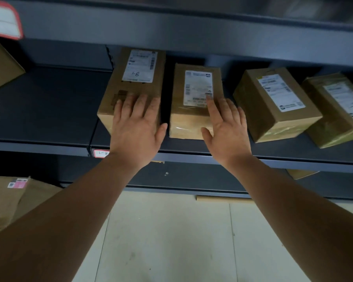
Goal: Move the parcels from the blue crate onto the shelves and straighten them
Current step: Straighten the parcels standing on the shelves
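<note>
Fingers: straight and open, left hand (135, 131) pressing the tall brown cardboard parcel (135, 84), right hand (228, 133) pressing the taped brown cardboard parcel (188, 125).
Parcels: sitting side by side on the dark grey metal shelf (39, 110).
Risk: uneven pushing may be skewing one into its neighbour.

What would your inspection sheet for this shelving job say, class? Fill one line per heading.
Surface: dark shelf, carrying the parcels.
Job's things: first parcel and second parcel side by side, apart; third parcel and fourth parcel askew; blue crate not in view.
Clutter: nothing seen.
Hands: left hand flat on first parcel; right hand flat on second parcel.
Cables: nothing seen.
Surroundings: pale floor; cardboard boxes lower left.
</note>
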A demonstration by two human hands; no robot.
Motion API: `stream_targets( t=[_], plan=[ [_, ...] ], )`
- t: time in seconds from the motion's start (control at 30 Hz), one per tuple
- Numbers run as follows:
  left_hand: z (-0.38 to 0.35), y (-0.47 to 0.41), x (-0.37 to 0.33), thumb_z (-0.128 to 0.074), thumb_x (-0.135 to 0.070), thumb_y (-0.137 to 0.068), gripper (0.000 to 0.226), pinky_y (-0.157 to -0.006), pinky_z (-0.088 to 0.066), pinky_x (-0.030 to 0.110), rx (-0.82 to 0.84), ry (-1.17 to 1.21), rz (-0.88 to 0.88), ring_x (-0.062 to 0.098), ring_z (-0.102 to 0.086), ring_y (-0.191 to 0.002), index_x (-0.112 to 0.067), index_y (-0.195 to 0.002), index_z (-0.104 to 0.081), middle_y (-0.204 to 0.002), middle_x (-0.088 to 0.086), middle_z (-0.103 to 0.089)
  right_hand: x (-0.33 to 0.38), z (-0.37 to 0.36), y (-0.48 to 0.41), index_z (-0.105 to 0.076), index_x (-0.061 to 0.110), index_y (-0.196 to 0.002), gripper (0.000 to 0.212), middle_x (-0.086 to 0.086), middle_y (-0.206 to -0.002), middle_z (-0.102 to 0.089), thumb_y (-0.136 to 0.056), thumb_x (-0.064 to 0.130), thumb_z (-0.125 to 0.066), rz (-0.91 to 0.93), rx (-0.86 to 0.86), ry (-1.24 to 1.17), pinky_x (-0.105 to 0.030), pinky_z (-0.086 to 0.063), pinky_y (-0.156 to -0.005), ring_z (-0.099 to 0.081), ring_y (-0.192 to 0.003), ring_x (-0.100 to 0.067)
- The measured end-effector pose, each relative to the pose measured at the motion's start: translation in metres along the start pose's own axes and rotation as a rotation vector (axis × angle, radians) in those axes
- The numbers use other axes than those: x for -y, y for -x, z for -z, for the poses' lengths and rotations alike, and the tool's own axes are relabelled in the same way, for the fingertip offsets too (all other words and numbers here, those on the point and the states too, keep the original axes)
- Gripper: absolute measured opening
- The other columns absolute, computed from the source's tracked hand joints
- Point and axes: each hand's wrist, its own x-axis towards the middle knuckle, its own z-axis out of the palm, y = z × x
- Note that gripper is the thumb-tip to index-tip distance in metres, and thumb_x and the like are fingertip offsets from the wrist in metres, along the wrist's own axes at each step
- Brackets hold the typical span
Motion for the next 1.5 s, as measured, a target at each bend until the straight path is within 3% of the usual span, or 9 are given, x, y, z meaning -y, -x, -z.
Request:
stream_targets(
  t=[0.3,0.4,0.63,0.73,0.93,1.17,1.5],
  plan=[
    [-0.001,-0.011,-0.147,-0.036,-0.041,-0.092,0.055,-0.112,-0.024,0.049,0.021,0.105,-0.194,0.032,-0.035,-0.134,-0.013,-0.14,-0.042,-0.141,0.008,-0.047,-0.155,0.054,0.044,-0.019,0.019,-0.15,0.064,-0.015,-0.156,-0.017,-0.094,0.035,-0.046,-0.082,0.02,0.098,-0.047,-0.009,-0.117,-0.014,-0.143,-0.033],
    [-0.008,-0.021,-0.197,-0.044,-0.038,-0.094,0.052,-0.112,-0.025,0.049,0.009,0.145,-0.227,0.033,-0.036,-0.134,-0.012,-0.139,-0.043,-0.141,0.009,-0.047,-0.211,0.069,0.058,-0.021,0.018,-0.149,0.063,-0.017,-0.154,-0.02,-0.094,0.032,-0.047,-0.112,0.021,0.136,-0.047,-0.008,-0.117,-0.015,-0.143,-0.033],
    [-0.039,-0.053,-0.271,-0.048,-0.036,-0.095,0.057,-0.116,-0.013,0.044,0.041,0.135,-0.261,0.03,-0.025,-0.14,-0.015,-0.146,-0.032,-0.15,0.009,-0.034,-0.311,0.079,0.062,-0.01,0.021,-0.151,0.072,-0.011,-0.158,-0.008,-0.093,0.036,-0.05,-0.166,0.082,0.22,-0.043,-0.002,-0.117,-0.006,-0.145,-0.029],
    [-0.051,-0.073,-0.29,-0.044,-0.034,-0.097,0.058,-0.117,-0.01,0.042,0.05,0.092,-0.269,0.03,-0.018,-0.142,-0.018,-0.149,-0.023,-0.155,0.009,-0.024,-0.341,0.073,0.05,-0.013,0.024,-0.151,0.07,-0.011,-0.157,-0.015,-0.093,0.04,-0.049,-0.148,0.11,0.216,-0.047,-0.007,-0.118,-0.011,-0.144,-0.03],
    [-0.074,-0.082,-0.297,-0.052,-0.009,-0.093,0.048,-0.104,-0.034,0.04,0.035,0.141,-0.251,0.028,-0.04,-0.129,-0.017,-0.14,-0.043,-0.146,0.006,-0.041,-0.361,0.044,0.05,-0.037,0.016,-0.143,0.059,-0.017,-0.14,-0.042,-0.089,0.019,-0.059,-0.077,0.019,0.122,-0.048,-0.026,-0.11,-0.038,-0.125,-0.041],
    [-0.072,-0.079,-0.266,-0.057,0.003,-0.087,0.056,-0.109,-0.032,0.037,-0.021,0.135,-0.217,0.025,-0.039,-0.132,-0.017,-0.138,-0.046,-0.146,0.004,-0.042,-0.337,0.032,0.046,-0.045,0.018,-0.139,0.05,-0.02,-0.127,-0.047,-0.09,0.025,-0.057,-0.069,-0.067,0.083,-0.051,-0.037,-0.099,-0.042,-0.108,-0.042],
    [-0.064,-0.068,-0.236,-0.053,0.011,-0.084,0.058,-0.111,-0.027,0.033,-0.002,0.193,-0.181,0.025,-0.038,-0.133,-0.017,-0.135,-0.049,-0.145,0.004,-0.043,-0.281,0.015,0.029,-0.053,0.018,-0.133,0.044,-0.018,-0.125,-0.048,-0.089,0.022,-0.059,0.002,-0.129,-0.07,-0.051,-0.037,-0.099,-0.041,-0.109,-0.039]
  ],
)
